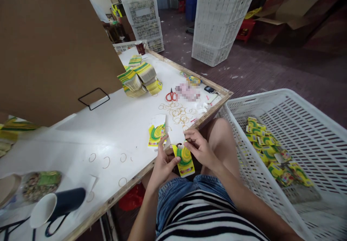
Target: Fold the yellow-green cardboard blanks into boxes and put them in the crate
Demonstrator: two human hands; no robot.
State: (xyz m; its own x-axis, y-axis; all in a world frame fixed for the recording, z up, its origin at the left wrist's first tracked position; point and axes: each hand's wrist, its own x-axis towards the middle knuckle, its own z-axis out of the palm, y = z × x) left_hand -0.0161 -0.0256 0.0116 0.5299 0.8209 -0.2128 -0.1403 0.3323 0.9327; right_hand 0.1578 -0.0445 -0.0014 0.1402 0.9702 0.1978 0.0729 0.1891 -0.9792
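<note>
Over my lap, just past the table's front edge, both hands hold a small yellow and green box [185, 162] with a white flap standing up at its top. My left hand [165, 163] grips its left side, thumb across the printed front. At the upper right, my right hand [199, 147] pinches the box near the white flap. Close by on the table lies a small pile of similar yellow cartons [156, 132] with white tops. Many rubber bands [177, 112] are scattered behind them.
Red-handled scissors [171, 95] and bundles of flat cartons [139, 78] lie farther back. A white crate [298, 105] with several yellow boxes [267, 143] stands at my right. A dark mug [67, 201] lies at front left. A large brown cardboard sheet [54, 46] rises at left.
</note>
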